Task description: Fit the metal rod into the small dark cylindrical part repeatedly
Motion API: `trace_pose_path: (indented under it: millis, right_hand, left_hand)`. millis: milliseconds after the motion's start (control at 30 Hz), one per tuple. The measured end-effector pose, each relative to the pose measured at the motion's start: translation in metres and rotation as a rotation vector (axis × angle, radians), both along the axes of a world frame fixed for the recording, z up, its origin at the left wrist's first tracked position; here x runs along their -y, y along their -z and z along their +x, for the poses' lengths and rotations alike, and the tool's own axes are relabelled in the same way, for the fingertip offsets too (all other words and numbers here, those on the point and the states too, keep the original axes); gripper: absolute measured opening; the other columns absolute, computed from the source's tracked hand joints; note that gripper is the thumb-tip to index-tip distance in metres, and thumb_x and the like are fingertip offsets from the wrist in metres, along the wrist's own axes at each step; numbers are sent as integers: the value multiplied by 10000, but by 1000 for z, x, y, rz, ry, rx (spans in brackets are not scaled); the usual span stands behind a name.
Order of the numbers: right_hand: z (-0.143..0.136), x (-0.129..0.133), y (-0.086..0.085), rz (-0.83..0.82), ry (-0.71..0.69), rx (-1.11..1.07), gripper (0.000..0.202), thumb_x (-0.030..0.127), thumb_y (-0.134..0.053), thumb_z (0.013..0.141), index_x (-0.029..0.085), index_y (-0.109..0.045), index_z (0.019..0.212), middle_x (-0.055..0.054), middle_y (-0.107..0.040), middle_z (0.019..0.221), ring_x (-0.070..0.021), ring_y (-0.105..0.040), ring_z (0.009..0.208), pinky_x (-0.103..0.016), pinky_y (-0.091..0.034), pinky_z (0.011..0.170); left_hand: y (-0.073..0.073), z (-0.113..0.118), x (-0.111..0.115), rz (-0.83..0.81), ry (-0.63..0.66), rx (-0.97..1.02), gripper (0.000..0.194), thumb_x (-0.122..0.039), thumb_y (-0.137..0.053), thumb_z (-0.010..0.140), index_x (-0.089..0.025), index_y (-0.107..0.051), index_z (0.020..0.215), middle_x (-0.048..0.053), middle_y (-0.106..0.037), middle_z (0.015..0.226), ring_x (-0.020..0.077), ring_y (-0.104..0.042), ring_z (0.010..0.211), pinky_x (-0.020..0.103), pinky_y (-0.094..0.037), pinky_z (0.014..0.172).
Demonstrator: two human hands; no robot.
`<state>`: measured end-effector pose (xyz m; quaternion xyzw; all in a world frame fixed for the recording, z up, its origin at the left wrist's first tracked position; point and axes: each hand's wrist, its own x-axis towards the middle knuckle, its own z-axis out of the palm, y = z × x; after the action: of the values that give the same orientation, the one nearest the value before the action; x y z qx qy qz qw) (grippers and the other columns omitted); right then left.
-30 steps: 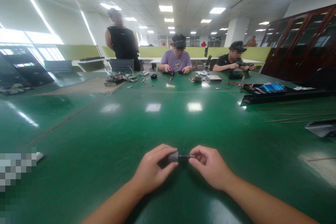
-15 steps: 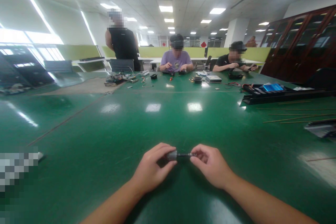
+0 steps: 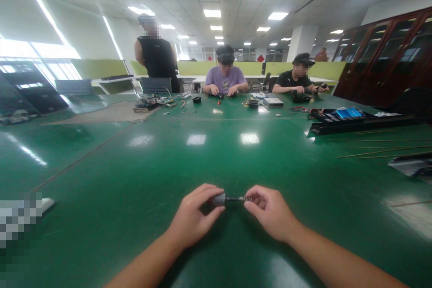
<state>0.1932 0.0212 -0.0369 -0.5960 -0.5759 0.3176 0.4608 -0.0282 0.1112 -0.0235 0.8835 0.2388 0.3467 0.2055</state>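
The left hand (image 3: 191,218) grips a grey cylinder (image 3: 219,199) between thumb and fingers, over the green table (image 3: 202,164); whether it touches the table cannot be told. Just right of the cylinder, the right hand (image 3: 272,213) pinches the end of a dark rod (image 3: 234,199) that juts from it, roughly level. The rod's fit inside is hidden. The fingertip hold looks slight, so a hard pull could make it slip; a skewed one might bind or bend the rod. A sudden release could let either piece drop and roll. Well beyond the cylinder, to its right, lie thin sticks (image 3: 388,148); farther off sits a co-worker in purple (image 3: 232,78).
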Motion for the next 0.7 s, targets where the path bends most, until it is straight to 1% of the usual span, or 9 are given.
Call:
trace_pose_path:
  millis: [167,400,533,600,633,700]
  right_hand:
    - [0,-1,1,-2,5,-2,118,253,-638,830,159,-684,883,-20,-670,740,-142,-588,631,-232,-445,585]
    - [1,0,2,6,2,1,115,258,-637,830,160,-681,872,-20,-671,739,-145,-591,638,-234,-449,585]
    - [2,-2,3,17,12,12,122,264,-635,831,163,-683,882,-23,-678,751,-147,-602,640,-237,-456,587]
    - [4,-3,5,26,26,17,129,268,-638,829,163,-685,887,-28,-685,762,-150,-610,646,-242,-465,596]
    - [5,-4,6,30,33,14,131,270,-639,827,163,-685,887,-31,-689,767,-152,-615,651,-245,-470,603]
    - [7,-7,8,31,44,-4,134,270,-641,825,159,-685,886,-37,-697,779,-155,-628,667,-250,-481,624]
  left_hand:
    - [0,-1,0,-6,1,-14,261,-194,-665,843,-214,-670,1104,68,-686,1037,197,-643,958,319,-533,861]
    - [-2,0,0,0,1,-1,251,-200,-667,837,-209,-676,1088,69,-692,1013,195,-652,932,311,-541,839]
    - [-1,-2,-1,-27,-7,-11,233,-224,-675,833,-205,-678,1065,67,-701,992,198,-662,906,316,-548,822]
    - [-1,-2,-3,-76,-56,-4,226,-257,-691,826,-204,-675,1046,68,-704,992,209,-669,907,337,-554,832]
    - [0,-2,-5,-128,-88,17,231,-279,-697,823,-198,-669,1037,72,-706,994,216,-676,912,351,-558,844]
    - [-2,-3,-9,-301,-137,110,266,-330,-697,822,-175,-630,1027,88,-710,992,229,-693,921,377,-568,865]
